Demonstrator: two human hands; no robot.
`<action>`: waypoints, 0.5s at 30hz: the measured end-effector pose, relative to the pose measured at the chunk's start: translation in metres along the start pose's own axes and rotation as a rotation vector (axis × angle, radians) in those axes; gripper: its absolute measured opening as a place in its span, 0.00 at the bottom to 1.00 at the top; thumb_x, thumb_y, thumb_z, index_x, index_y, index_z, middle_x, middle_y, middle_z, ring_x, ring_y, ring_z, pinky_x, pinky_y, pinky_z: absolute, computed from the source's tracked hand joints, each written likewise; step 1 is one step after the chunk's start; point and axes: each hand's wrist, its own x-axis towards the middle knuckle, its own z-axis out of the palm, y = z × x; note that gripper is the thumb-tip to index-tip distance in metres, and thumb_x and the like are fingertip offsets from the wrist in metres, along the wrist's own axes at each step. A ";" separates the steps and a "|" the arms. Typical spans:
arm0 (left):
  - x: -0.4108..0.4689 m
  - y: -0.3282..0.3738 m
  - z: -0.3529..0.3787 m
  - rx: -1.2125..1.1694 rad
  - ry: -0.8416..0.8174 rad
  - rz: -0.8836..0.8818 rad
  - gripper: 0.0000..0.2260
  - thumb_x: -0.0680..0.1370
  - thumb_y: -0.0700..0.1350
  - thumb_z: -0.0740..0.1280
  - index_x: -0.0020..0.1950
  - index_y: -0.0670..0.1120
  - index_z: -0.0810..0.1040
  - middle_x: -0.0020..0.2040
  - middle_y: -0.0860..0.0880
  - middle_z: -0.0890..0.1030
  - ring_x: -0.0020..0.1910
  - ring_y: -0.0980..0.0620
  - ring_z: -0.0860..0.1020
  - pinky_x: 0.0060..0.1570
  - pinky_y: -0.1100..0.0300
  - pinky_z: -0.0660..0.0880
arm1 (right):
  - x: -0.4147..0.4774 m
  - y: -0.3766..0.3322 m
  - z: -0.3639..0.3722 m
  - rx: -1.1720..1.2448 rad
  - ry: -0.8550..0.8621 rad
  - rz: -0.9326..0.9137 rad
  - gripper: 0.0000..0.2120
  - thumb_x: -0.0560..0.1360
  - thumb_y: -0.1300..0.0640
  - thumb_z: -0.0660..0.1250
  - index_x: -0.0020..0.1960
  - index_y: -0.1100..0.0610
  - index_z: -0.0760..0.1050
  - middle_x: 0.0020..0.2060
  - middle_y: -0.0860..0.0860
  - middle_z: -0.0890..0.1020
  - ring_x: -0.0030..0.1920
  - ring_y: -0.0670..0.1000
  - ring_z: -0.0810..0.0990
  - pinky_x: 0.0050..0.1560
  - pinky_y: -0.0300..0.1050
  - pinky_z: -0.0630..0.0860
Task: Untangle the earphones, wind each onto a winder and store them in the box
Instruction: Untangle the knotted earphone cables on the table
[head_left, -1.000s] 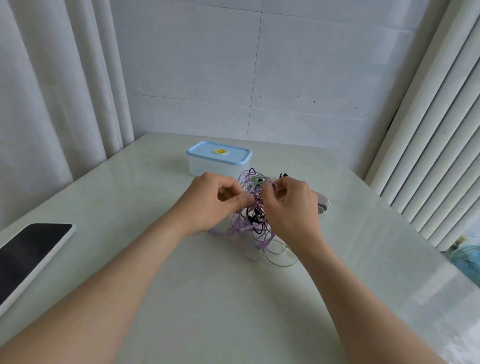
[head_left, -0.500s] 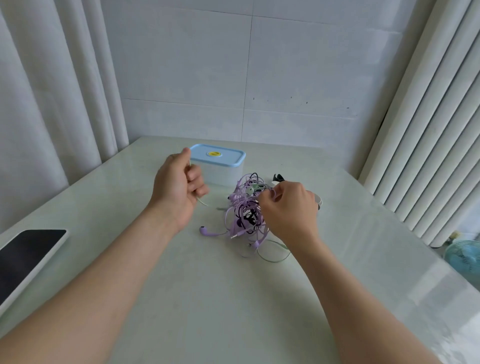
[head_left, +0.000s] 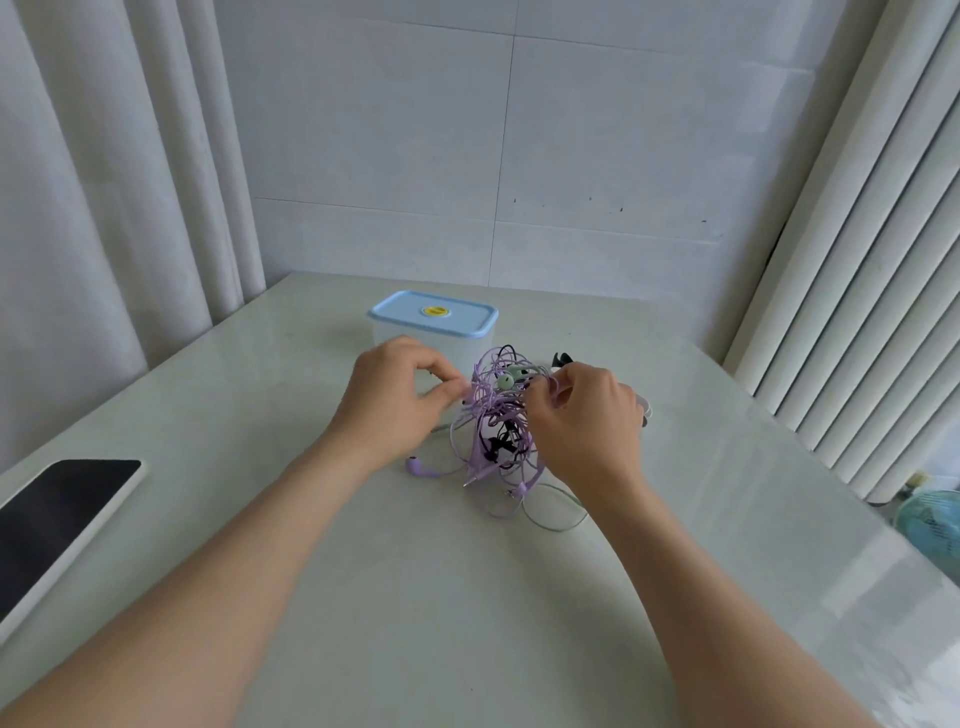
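Observation:
A tangle of earphones (head_left: 498, 426), mostly purple cable with black and pale green strands, is held up off the pale table (head_left: 415, 597). My right hand (head_left: 587, 421) grips the right side of the bundle. My left hand (head_left: 397, 397) pinches purple strands at its left edge. A purple earbud (head_left: 418, 467) and a pale green cable loop (head_left: 556, 512) trail on the table. The clear box with a blue lid (head_left: 434, 325) stands shut just behind my left hand. Behind my right hand, a white piece (head_left: 645, 408) and a black piece (head_left: 563, 358) peek out; I cannot tell what they are.
A tablet with a dark screen (head_left: 52, 525) lies at the table's left edge. White curtains hang at left and right, a tiled wall stands behind. A small teal fan (head_left: 932, 525) sits on the floor past the right table edge.
My left hand, pulled away to the left half a second ago, has come back to the tangle and pinches its left edge. My right hand keeps its hold.

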 end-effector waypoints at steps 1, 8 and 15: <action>0.001 0.001 -0.001 -0.038 0.081 -0.039 0.04 0.75 0.48 0.78 0.43 0.50 0.87 0.39 0.60 0.78 0.41 0.73 0.73 0.42 0.75 0.65 | 0.000 0.000 0.000 -0.003 0.001 0.005 0.15 0.78 0.51 0.64 0.36 0.57 0.76 0.30 0.50 0.80 0.36 0.57 0.74 0.47 0.48 0.61; 0.015 0.017 -0.017 -1.329 0.302 -0.645 0.09 0.86 0.39 0.57 0.48 0.44 0.72 0.47 0.44 0.87 0.49 0.48 0.87 0.57 0.52 0.80 | 0.001 0.003 -0.004 -0.040 -0.015 0.028 0.12 0.76 0.53 0.65 0.38 0.59 0.79 0.31 0.53 0.81 0.38 0.59 0.77 0.51 0.51 0.72; 0.002 0.021 -0.009 -0.470 0.035 -0.382 0.06 0.78 0.45 0.70 0.48 0.49 0.73 0.31 0.53 0.69 0.27 0.52 0.64 0.29 0.60 0.66 | 0.000 0.002 -0.004 -0.006 -0.021 0.005 0.14 0.79 0.51 0.64 0.40 0.57 0.79 0.34 0.50 0.83 0.40 0.57 0.78 0.47 0.48 0.61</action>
